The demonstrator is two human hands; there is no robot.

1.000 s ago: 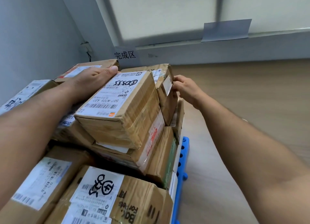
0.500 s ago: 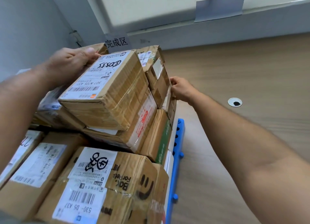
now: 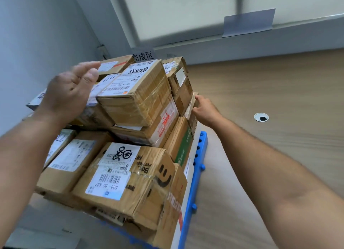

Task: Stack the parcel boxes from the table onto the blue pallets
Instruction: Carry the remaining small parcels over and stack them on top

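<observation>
Cartons [image 3: 130,118] fill the blue pallet [image 3: 200,155] in three rough tiers. The pallet's right edge shows as a bare strip along the pile from 3 to 5 o'clock. On top sits the taped parcel box [image 3: 137,94], label up, its near corner jutting past the carton beneath it.

The left hand [image 3: 68,94] hangs at 9 o'clock of that top box, released. Its palm is turned toward the box, fingers nearly straight, gripping nothing. It lies just beside the box's left edge; I cannot tell whether the thumb brushes it.

The right hand [image 3: 204,110] reaches in from 3 o'clock with fingers stretched out. Its fingertips [image 3: 196,98] are at the outer edge of a thin carton [image 3: 192,107] standing against the pile's right flank, and it grasps nothing.

The smiley-face carton [image 3: 130,179] at 6 o'clock overhangs the pallet's front edge.

A grey wall [image 3: 37,34] runs along the pile at 9 o'clock. A paper sign [image 3: 143,55] stands behind the pile at 12 o'clock.

Wood floor [image 3: 270,84] lies open from 1 to 5 o'clock, broken only by a round floor socket [image 3: 261,117] well apart from the pallet.
</observation>
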